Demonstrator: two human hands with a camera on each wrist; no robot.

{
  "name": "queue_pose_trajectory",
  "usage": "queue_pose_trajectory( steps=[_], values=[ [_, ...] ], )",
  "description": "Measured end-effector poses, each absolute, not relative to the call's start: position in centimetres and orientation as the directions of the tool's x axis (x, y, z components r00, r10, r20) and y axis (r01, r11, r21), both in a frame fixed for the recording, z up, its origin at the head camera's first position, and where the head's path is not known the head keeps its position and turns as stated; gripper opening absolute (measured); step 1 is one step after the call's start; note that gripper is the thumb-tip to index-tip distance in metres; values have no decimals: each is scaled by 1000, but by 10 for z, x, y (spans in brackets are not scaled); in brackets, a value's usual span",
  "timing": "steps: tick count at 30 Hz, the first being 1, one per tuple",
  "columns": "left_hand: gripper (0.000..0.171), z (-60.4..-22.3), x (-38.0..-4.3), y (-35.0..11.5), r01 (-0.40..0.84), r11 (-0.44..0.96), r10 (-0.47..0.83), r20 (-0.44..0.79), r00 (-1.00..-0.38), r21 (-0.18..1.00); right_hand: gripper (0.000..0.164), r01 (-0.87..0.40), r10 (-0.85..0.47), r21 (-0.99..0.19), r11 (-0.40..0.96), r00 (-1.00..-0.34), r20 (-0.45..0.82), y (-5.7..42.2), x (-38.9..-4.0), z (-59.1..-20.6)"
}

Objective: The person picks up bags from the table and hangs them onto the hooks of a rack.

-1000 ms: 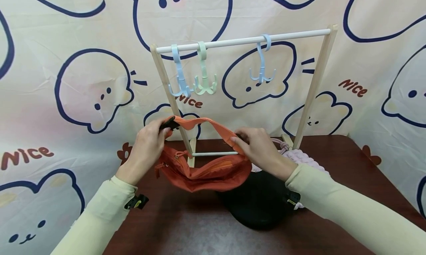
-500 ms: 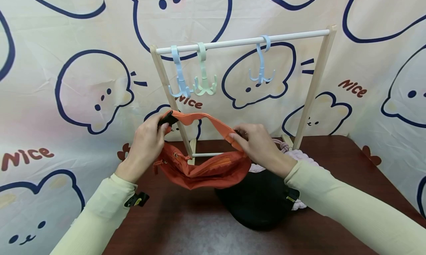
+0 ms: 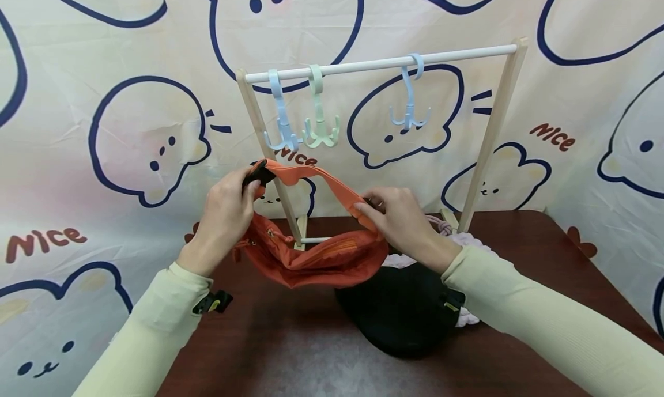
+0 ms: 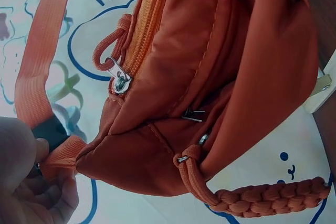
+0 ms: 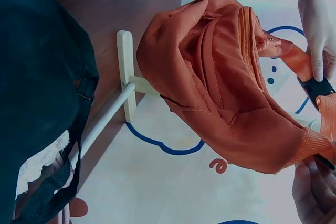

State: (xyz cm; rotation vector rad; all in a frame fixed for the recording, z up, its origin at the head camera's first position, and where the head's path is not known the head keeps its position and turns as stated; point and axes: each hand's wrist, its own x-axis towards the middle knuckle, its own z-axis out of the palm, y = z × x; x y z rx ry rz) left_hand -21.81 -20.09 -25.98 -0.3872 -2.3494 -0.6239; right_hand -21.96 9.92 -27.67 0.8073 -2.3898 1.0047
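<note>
An orange waist bag [image 3: 316, 264] hangs in the air between both hands, its strap [image 3: 311, 175] arched above the zipped body. My left hand [image 3: 223, 210] pinches the strap by its black buckle [image 3: 259, 176]. On the other side, my right hand [image 3: 399, 218] grips the strap near the bag's right end. The left wrist view shows the metal zipper pull [image 4: 121, 80] and a braided cord [image 4: 273, 198] dangling from the bag. Beyond the bag stands a rack with a white rail [image 3: 363, 65]; blue hooks [image 3: 282, 117], [image 3: 410, 106] and a green hook [image 3: 319, 112] hang from it.
A black bag [image 3: 404, 310] lies on the dark brown table [image 3: 270, 351] below my right forearm. Behind it sits a pale pink quilted item [image 3: 472, 244] with a cord. The rack's wooden posts [image 3: 487, 143] rise at either side, in front of a printed cloth backdrop [image 3: 155, 235].
Both hands have raised the orange waist bag a little toward the rail, the left side more than the right. The grip on the strap looks the same. Hooks and black bag stay put.
</note>
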Motion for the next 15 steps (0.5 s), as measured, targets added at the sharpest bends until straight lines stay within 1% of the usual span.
queue_pose_trajectory(
  steps=[15],
  values=[
    [29,-252,-215,-205,430,838,81,703,-707,336,19,-665,-350,-462,587,-723,596,92,-224,-265]
  ],
)
